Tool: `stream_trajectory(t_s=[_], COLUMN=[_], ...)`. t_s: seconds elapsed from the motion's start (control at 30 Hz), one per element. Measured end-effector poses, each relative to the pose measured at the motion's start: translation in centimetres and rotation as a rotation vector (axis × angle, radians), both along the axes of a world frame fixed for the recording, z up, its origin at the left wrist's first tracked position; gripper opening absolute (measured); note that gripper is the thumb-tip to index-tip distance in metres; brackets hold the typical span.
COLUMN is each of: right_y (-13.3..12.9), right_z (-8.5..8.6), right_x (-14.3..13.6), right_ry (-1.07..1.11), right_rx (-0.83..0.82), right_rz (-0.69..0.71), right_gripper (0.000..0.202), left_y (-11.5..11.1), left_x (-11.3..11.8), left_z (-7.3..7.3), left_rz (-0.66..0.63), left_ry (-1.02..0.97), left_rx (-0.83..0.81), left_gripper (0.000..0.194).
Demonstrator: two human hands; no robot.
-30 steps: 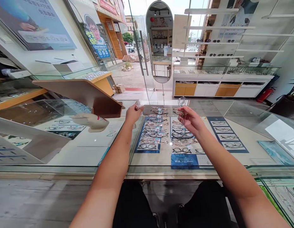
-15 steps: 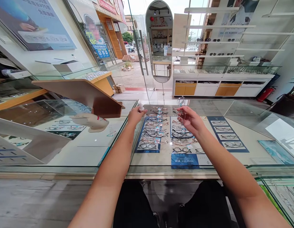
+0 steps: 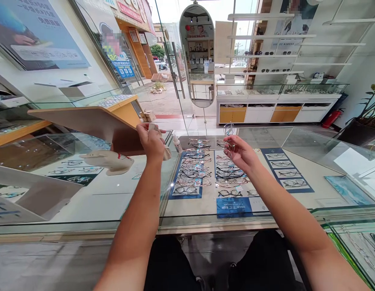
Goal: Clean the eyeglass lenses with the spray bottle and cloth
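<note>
Eyeglasses [image 3: 229,130] with thin rims and clear lenses are held up on end over the counter, to the right of the small white bottle [image 3: 176,144] and apart from it. The right hand [image 3: 242,152] grasps them, thumb and fingertips pinching the frame around its middle. Just left of the bottle, the left hand [image 3: 153,142] has its fingers closed around a pale cloth [image 3: 167,154], which pokes out above and below the grip; the cloth hangs clear of the eyeglasses.

The bottle itself stands on the glass counter [image 3: 199,223]. To its right and nearer the person lie a left group of frames [image 3: 191,165] and a right group of frames [image 3: 229,169], in close rows; whether every pair is under the glass I cannot tell. Farther right of the bottle, more frames sit on a blue strip [image 3: 287,171]. Left of it are a brown panel [image 3: 81,119] and a pale sculpted form [image 3: 110,159] with a red band.

Beyond the bottle, slightly right, rises an oval mirror [image 3: 201,60]. Farther right and beyond stand a white cabinet [image 3: 260,114], a red fire extinguisher [image 3: 331,118] and a potted plant [image 3: 369,109].
</note>
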State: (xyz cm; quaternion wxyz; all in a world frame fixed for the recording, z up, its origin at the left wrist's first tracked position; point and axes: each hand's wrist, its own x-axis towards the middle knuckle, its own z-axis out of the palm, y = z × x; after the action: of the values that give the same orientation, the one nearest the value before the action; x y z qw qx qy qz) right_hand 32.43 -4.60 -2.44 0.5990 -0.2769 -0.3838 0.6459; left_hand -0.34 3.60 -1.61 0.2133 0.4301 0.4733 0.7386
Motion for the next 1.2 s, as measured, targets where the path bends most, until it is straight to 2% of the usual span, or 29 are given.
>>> stream_trajectory(t_s=[0.1,0.2,0.33,0.4,0.5,0.8,0.93,1.1,1.2], right_y=[-0.2,-0.4,-0.7,-0.9,-1.3,-2.2,-2.4,-2.4,-2.3], right_z=[0.2,0.4,0.6,0.8,1.0,1.6,1.5,1.3,1.4], right_x=[-0.1,-0.1,-0.3,-0.4,-0.6,-1.0,-1.4,-2.0,-1.9], right_ry=[0.015,-0.009,-0.014,0.015,0.049,-0.001,-0.002,0.004,0.013], right_rx=[0.006,0.024,0.032,0.022,0.017,0.051,0.06,0.056,0.062], right_rz=[-0.003,0.003,0.013,0.02,0.039,0.078,0.107,0.124,0.107], right_gripper=[0.043,0.04,0.039,0.041,0.041,0.039,0.04,0.04,0.039], left_y=[-2.6,-5.2,-6.9,-7.1,-7.2,-8.0,-7.8,-7.4,-7.3], left_x=[3.9,7.0,9.0,9.6,10.5,12.2,12.4,12.5,12.6], left_z=[1.2,1.5,0.7,0.2,-0.4,-1.2,-1.8,-2.2,-2.4], left_rz=[-0.314,-0.637,-0.816,-0.86,-0.845,-0.856,-0.908,-1.075,-1.12], left_ry=[-0.15,-0.19,-0.223,-0.267,-0.337,-0.471,-0.505,-0.548,-0.575], left_rx=[-0.034,-0.135,-0.282,-0.318,-0.375,-0.398,-0.392,-0.495,-0.592], left_gripper=[0.034,0.034,0.049,0.06,0.069,0.072,0.065,0.03,0.034])
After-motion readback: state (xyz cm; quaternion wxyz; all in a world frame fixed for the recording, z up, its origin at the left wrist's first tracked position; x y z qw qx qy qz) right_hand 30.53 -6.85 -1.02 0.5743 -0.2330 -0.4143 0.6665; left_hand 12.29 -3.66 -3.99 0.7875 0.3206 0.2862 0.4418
